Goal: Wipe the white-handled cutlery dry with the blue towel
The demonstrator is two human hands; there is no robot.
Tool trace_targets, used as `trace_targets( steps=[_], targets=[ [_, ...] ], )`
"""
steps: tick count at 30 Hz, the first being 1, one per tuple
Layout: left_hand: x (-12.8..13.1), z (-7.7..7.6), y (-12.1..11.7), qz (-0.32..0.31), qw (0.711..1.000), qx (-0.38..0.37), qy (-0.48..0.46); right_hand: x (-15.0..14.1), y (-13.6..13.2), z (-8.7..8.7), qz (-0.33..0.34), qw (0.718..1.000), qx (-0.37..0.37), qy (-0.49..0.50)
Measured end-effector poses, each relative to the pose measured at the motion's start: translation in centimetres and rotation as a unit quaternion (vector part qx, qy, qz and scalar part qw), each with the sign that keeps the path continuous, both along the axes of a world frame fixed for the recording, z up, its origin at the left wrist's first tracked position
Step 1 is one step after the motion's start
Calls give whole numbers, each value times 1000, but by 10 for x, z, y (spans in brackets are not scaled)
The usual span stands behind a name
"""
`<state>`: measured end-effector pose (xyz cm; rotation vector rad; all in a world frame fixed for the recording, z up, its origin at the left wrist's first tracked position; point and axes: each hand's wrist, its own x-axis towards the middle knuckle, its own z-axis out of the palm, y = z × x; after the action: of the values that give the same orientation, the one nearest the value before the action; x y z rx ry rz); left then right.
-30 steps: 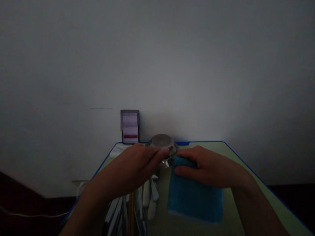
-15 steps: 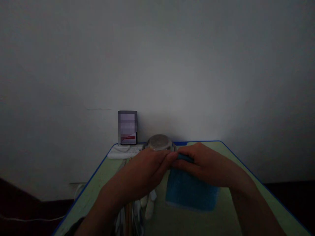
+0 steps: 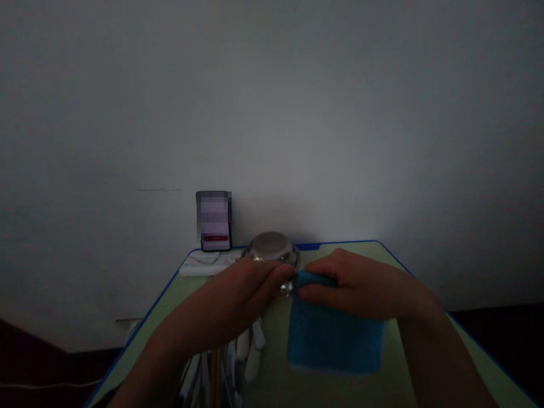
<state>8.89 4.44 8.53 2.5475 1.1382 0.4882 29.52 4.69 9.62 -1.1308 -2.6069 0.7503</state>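
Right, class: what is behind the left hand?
Behind the left hand is an upturned metal bowl, its base and part of its rim showing. The hand covers much of its near side, so any grip there is hidden.

On my feed the bowl (image 3: pixel 270 245) at mid-frame looks like metal, polished along its side, duller on its base. Just right of lower centre, I read the blue cloth (image 3: pixel 338 343) as matt fabric. Lower left, the brown sticks (image 3: pixel 216 374) look wooden, the pale handles (image 3: pixel 252 365) smooth plastic. The wall (image 3: pixel 297 113) filling the upper frame is matt.
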Motion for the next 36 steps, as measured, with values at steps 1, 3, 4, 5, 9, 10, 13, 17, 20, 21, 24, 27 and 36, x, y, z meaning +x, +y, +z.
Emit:
trace_targets(
  steps=[1, 3, 4, 5, 9, 10, 13, 17, 20, 21, 24, 27, 36],
  targets=[
    [2, -1, 0, 0, 1000, 5, 1, -1, 0, 0, -5, 1000, 15, -2],
    [6, -3, 0, 9, 1000, 8, 12, -2, 0, -1, -16, 999, 49, -6],
    [8, -5, 0, 15, 1000, 6, 20, -2, 1, -2, -20, 998, 66, -7],
    [10, -7, 1, 22, 999, 2, 28, -2, 1, -4, -24, 996, 80, -9],
    [13, -14, 3, 28, 998, -12, 52, -2, 4, -8, -41, 993, 111, -23],
    [12, -15, 3, 27, 998, -11, 53, -3, 4, -9, -43, 992, 115, -26],
    [6, -13, 0, 18, 999, -23, 42, -4, 3, -8, -51, 991, 121, -30],
    [-3, -6, -8, -5, 996, -85, 18, -5, 1, -7, -57, 990, 128, -22],
    [-7, -2, -13, -10, 997, -73, 24, -5, 0, -6, -37, 991, 127, -17],
    [-8, -2, -13, -8, 997, -66, 29, -5, -1, -5, -33, 991, 126, -17],
    [-10, -3, -13, 1, 997, -58, 41, -8, -2, -3, -30, 991, 128, -17],
    [-10, -4, -11, -3, 998, -59, 36, -11, -4, -2, -30, 991, 130, -19],
    [-12, 6, -13, 13, 998, -32, 52, -12, -13, 3, -64, 991, 114, -25]
  ],
)
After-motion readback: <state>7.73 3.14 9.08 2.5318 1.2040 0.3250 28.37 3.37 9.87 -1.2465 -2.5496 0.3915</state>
